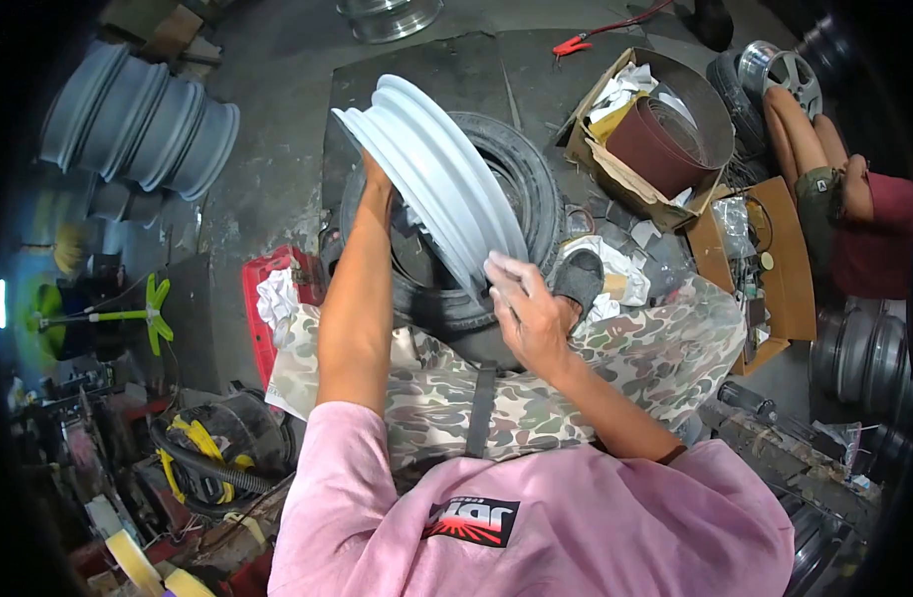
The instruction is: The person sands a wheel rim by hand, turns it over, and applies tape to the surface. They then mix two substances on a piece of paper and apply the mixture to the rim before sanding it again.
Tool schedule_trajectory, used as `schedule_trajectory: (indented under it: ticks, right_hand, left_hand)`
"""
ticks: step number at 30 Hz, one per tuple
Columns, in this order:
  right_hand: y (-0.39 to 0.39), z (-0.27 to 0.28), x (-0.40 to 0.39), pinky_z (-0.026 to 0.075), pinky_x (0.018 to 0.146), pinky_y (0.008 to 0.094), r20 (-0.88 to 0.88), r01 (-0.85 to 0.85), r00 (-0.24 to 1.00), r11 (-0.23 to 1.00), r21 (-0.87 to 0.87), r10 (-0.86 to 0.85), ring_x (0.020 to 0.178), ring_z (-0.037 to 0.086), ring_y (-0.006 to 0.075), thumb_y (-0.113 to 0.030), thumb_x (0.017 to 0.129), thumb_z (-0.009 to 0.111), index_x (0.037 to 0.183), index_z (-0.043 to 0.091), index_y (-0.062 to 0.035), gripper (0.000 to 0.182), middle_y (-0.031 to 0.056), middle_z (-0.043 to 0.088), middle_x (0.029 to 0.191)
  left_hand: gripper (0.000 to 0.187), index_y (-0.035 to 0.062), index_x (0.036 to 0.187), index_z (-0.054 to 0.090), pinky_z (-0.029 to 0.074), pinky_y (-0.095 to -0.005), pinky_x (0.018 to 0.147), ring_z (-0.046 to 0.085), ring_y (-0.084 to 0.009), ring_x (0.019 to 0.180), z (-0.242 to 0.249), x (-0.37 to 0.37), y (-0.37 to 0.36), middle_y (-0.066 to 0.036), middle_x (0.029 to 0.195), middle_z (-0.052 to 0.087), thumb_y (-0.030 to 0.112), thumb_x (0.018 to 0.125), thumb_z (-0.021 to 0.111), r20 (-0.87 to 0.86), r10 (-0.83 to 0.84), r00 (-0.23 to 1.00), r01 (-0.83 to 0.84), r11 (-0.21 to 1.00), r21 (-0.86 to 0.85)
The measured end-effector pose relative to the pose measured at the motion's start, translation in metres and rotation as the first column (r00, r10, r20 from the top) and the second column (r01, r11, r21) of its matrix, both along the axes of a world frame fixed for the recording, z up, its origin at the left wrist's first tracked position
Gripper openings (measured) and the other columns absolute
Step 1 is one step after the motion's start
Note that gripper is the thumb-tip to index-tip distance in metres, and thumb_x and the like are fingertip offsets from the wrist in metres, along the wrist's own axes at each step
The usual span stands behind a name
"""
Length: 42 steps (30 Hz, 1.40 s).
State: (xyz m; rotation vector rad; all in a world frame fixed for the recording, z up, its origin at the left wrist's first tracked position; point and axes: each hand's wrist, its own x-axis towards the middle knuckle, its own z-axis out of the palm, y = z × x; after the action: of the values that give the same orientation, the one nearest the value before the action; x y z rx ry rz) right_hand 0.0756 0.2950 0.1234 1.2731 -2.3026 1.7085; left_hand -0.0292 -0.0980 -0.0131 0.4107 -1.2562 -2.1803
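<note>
A pale grey wheel rim [431, 169] is tilted up on edge above a black tire [541, 189] on the floor. My left hand [377, 177] grips the rim from its left side, the fingers hidden behind the metal. At the lower right edge of the rim is my right hand [531, 316], its dusty fingers stretched out and apart, fingertips right at the barrel's edge. Camouflage cloth [615, 373] covers my lap, close under both forearms.
A cardboard box [625, 184] with rolled brown sandpaper [665, 149] stands right of the tire. A red tray [262, 343] with crumpled paper sits at left. Stacked grey rims [138, 119] stand far left. Another person [839, 199] sits at right beside a silver wheel [775, 75].
</note>
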Motion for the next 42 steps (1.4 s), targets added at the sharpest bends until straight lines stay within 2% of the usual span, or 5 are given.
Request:
schedule_trajectory:
  ticks: [18, 22, 27, 29, 42]
  right_hand:
    - [-0.203, 0.068, -0.094, 0.054, 0.093, 0.0424, 0.078, -0.052, 0.995, 0.981, -0.186, 0.068, 0.106, 0.070, 0.0385, -0.004, 0.089, 0.058, 0.114, 0.072, 0.0019, 0.029, 0.0239, 0.072, 0.109]
    - [-0.311, 0.079, -0.155, 0.054, 0.097, 0.0445, 0.115, -0.130, 0.989, 0.922, 0.365, 0.094, 0.108, 0.067, 0.0423, -0.009, 0.082, 0.062, 0.108, 0.077, -0.0060, 0.030, 0.0270, 0.070, 0.110]
    - [-0.194, 0.066, -0.114, 0.052, 0.088, 0.0520, -0.236, -0.191, 0.950, 0.978, 0.084, 0.206, 0.095, 0.066, 0.0453, -0.002, 0.088, 0.055, 0.120, 0.068, -0.0028, 0.034, 0.0241, 0.070, 0.103]
    - [-0.129, 0.043, -0.072, 0.053, 0.097, 0.0452, -0.177, -0.104, 0.980, 0.992, -0.073, 0.090, 0.116, 0.064, 0.0414, 0.010, 0.088, 0.053, 0.133, 0.063, -0.0015, 0.047, 0.0254, 0.067, 0.124]
    - [-0.263, 0.066, -0.168, 0.024, 0.119, 0.0651, -0.375, -0.133, 0.819, 0.779, 0.612, 0.434, 0.109, 0.067, 0.0393, -0.010, 0.088, 0.055, 0.127, 0.068, -0.0072, 0.041, 0.0225, 0.072, 0.110]
  left_hand:
    - [0.043, 0.0062, 0.143, 0.050, 0.053, -0.0387, 0.101, 0.061, -0.0238, 0.122, -0.018, -0.014, -0.007, -0.013, 0.135, 0.060, 0.031, 0.108, 0.048, -0.201, -0.059, 0.978, 0.102, 0.972, 0.210]
    - [0.042, 0.0132, 0.141, 0.049, 0.048, -0.0436, 0.105, 0.058, -0.0249, 0.124, -0.027, -0.023, -0.014, -0.010, 0.132, 0.059, 0.039, 0.109, 0.041, -0.198, -0.101, 0.975, 0.140, 0.972, 0.190]
    - [0.037, 0.0013, 0.129, 0.061, 0.057, -0.0375, 0.092, 0.069, -0.0227, 0.106, -0.050, -0.006, -0.009, -0.011, 0.117, 0.069, 0.028, 0.105, 0.052, 0.071, 0.006, 0.997, 0.025, 0.905, -0.424]
    - [0.038, -0.0008, 0.122, 0.065, 0.059, -0.0359, 0.086, 0.071, -0.0222, 0.099, 0.038, 0.013, 0.044, -0.010, 0.110, 0.071, 0.030, 0.105, 0.053, 0.104, 0.107, 0.989, -0.085, 0.976, -0.201]
    - [0.042, -0.0007, 0.137, 0.057, 0.051, -0.0359, 0.101, 0.063, -0.0227, 0.120, 0.022, 0.000, 0.031, -0.014, 0.130, 0.066, 0.025, 0.105, 0.052, 0.007, 0.038, 0.999, -0.037, 0.984, -0.173]
